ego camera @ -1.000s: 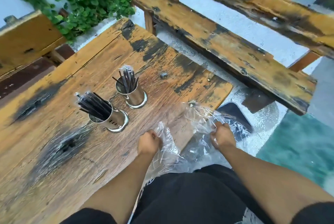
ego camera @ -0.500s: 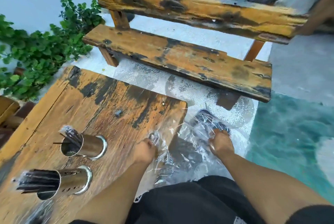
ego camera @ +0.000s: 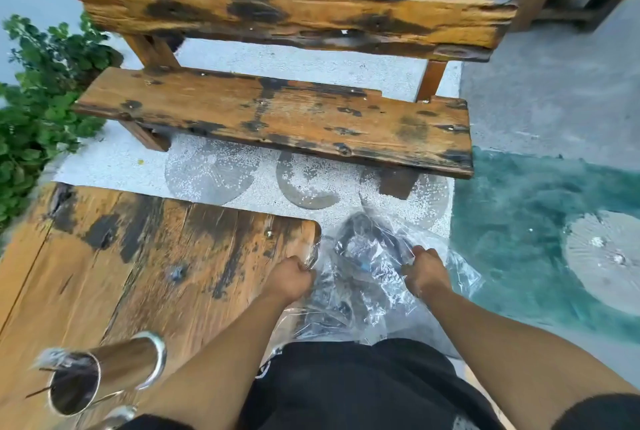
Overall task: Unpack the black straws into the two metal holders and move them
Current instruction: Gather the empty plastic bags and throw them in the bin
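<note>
Behind the left hand [ego camera: 289,279], one metal holder [ego camera: 104,372] shows blurred, its straws [ego camera: 41,391] only thin smeared lines; a second holder [ego camera: 116,421] beside it is cut off by the bottom edge, only its rim showing. Both hands' fingers are curled under, hidden in the crumpled plastic wrap [ego camera: 363,277] between them. A dark shape [ego camera: 360,239] seen through the wrap, just ahead of the right hand [ego camera: 427,273], is too blurred to tell. Both upper arms run off the bottom edge
</note>
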### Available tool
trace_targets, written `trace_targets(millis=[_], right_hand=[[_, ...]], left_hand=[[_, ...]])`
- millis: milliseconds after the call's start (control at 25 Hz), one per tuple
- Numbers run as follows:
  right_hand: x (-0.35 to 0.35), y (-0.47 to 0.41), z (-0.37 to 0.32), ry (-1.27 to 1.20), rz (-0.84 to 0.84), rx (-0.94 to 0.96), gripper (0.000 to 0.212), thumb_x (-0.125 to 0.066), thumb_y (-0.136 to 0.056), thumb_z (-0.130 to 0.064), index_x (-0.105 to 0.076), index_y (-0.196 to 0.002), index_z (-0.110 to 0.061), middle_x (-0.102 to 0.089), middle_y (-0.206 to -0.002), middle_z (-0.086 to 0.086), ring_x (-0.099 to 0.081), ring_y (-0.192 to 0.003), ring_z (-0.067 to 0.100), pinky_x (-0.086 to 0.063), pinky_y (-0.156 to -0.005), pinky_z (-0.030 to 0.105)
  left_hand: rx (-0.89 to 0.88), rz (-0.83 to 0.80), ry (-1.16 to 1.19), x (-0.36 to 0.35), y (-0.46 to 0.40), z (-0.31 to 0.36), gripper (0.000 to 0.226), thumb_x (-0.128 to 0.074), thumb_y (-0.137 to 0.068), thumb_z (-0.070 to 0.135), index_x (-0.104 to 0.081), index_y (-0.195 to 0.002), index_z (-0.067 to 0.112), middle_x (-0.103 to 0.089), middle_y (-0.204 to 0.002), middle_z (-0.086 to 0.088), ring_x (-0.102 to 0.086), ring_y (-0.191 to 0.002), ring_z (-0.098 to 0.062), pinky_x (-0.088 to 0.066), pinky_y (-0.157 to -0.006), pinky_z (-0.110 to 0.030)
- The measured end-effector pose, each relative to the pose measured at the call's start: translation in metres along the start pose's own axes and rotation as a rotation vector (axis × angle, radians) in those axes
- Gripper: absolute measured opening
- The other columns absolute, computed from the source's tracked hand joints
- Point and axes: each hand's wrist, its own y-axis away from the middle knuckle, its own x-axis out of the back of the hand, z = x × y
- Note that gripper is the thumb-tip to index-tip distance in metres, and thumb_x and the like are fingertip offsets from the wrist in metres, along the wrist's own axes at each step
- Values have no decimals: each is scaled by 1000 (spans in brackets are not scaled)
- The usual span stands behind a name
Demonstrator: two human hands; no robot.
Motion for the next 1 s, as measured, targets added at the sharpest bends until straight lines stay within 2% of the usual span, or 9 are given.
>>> trace_targets(millis=[120, 240, 320, 440, 520, 600, 680, 760, 1000], right_hand=[[9, -10, 4, -72, 1, -121, 39, -59, -96, -10, -56, -135, -10, -52, -129, 15, -64, -110, 35, -53, -88, 33], [18, -18, 5, -85, 23, -220, 38, -62, -94, -18, -59, -131, -8, -59, -130, 19, -60, -117, 37, -51, -97, 41], [22, -28, 6, -96, 4, -270, 35, -63, -95, -17, -60, -129, -7, -61, -128, 20, -62, -113, 36, -52, -90, 35], [24, -43, 7, -189, -48, -336, 19, -60, -97, -13, -64, -115, -19, -64, -118, 10, -65, -77, 16, -46, -47, 15], [22, -56, 10, -172, -87, -341, 15, -58, -98, -12, -64, -109, -19, -65, -111, 8, -63, -64, 12, -42, -43, 16], [16, -76, 18, -124, -73, -321, 13, -56, -97, -10, -65, -106, -13, -63, -105, 13, -63, -53, 14, -45, -48, 20], [6, -101, 27, -114, -66, -286, 18, -58, -92, -16, -67, -108, -16, -62, -111, 13, -65, -71, 21, -50, -66, 28], [-5, -119, 31, -144, -95, -291, 24, -61, -91, -20, -68, -114, -20, -65, -116, 11, -66, -94, 29, -54, -82, 31], [-48, -187, 45, -230, -218, -239, 49, -63, -95, -14, -47, -141, -15, -65, -123, 20, -64, -110, 37, -49, -87, 34]], left_hand=[[-59, -127, 11, 7, -36, 27, 22, -58, -84, 32, -63, -98, 16, -71, -95, -4, -68, -90, -20, -57, -86, -37], [-114, -233, -14, 16, -65, 53, 12, -59, -85, 26, -61, -82, 14, -65, -82, -1, -61, -77, -16, -47, -70, -30], [-131, -305, -37, 24, -78, 69, 13, -60, -83, 23, -57, -74, 16, -54, -72, 0, -50, -69, -17, -37, -68, -30], [-138, -412, -131, 28, -92, 83, 25, -62, -92, 18, -64, -113, 4, -61, -101, -8, -56, -90, -21, -42, -75, -31], [-132, -482, -185, 25, -100, 91, 49, -64, -95, 16, -50, -140, 4, -59, -130, -14, -59, -116, -26, -44, -84, -30], [-143, -505, -237, 19, -113, 97, 63, -65, -95, 12, -37, -151, 6, -51, -145, -17, -57, -125, -30, -45, -80, -24], [-158, -432, -280, 9, -129, 102, 63, -66, -94, 8, -38, -151, 7, -53, -142, -16, -61, -114, -27, -50, -73, -23], [-175, -336, -336, -6, -146, 110, 50, -67, -93, 8, -51, -140, 6, -60, -132, -15, -64, -109, -27, -54, -85, -32], [-130, -300, -488, -80, -230, 122, 42, -62, -92, 4, -55, -133, 3, -64, -118, -16, -66, -108, -31, -56, -92, -38]])
